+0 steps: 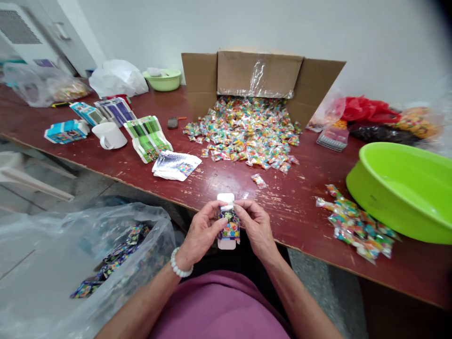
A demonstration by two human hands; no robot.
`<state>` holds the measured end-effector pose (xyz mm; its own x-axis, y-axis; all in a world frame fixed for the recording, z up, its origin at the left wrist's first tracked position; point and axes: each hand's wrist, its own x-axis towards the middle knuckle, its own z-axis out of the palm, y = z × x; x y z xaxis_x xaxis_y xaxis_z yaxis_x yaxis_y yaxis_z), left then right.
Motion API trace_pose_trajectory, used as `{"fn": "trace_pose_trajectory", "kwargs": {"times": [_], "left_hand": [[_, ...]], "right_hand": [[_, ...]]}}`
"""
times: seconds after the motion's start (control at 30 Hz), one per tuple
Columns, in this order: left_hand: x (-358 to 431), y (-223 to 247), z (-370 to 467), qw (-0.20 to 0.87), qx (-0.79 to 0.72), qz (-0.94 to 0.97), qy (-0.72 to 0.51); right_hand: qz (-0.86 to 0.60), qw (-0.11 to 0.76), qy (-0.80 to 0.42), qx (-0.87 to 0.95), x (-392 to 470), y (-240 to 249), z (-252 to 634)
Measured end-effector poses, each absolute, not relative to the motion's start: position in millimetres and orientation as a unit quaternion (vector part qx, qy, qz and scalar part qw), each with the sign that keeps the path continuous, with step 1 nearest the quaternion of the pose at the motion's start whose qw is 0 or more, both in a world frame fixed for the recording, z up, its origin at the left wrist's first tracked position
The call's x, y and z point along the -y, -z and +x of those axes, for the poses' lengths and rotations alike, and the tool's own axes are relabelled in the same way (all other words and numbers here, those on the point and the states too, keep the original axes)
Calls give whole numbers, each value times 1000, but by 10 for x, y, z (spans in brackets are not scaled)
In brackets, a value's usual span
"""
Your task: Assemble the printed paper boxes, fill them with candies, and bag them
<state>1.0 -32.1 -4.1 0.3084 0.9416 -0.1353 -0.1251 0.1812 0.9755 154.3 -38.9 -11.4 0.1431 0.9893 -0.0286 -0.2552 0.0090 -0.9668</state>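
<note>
Between my two hands, just off the table's front edge, is a small printed candy box (229, 222), dark purple with coloured pictures. White flaps stick out at its top and bottom. My left hand (205, 228) grips its left side, thumb across the front. With thumb and fingers, my right hand (256, 223) pinches its upper right edge. Past the box a single wrapped candy (259, 181) lies on the table. A stack of flat, unfolded boxes (176, 165) rests to the left of it.
A large cardboard carton (259, 73) lies open, wrapped candies (247, 132) spilling out. At right are a green basin (399, 188) and a smaller candy pile (356, 226). Left stand a white mug (109, 135) and green cartons (148, 137). A clear plastic bag (42, 263) holds several printed boxes.
</note>
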Motion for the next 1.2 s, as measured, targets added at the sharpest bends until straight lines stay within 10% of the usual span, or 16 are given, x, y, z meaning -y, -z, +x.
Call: {"fn": "trace_pose_trajectory", "kwargs": {"times": [0.3,0.67,1.2], "left_hand": [[278,-8,-67,576,-430,579,-386],[344,5,-58,813,-389,325,-288],[298,64,-2,727,-430,438,-307]], "right_hand": [[-436,547,-596,394,297,46,1700],[-456,493,-446,592,363,28,1675],[-432,480,-595,478,281,-119,1648]]}}
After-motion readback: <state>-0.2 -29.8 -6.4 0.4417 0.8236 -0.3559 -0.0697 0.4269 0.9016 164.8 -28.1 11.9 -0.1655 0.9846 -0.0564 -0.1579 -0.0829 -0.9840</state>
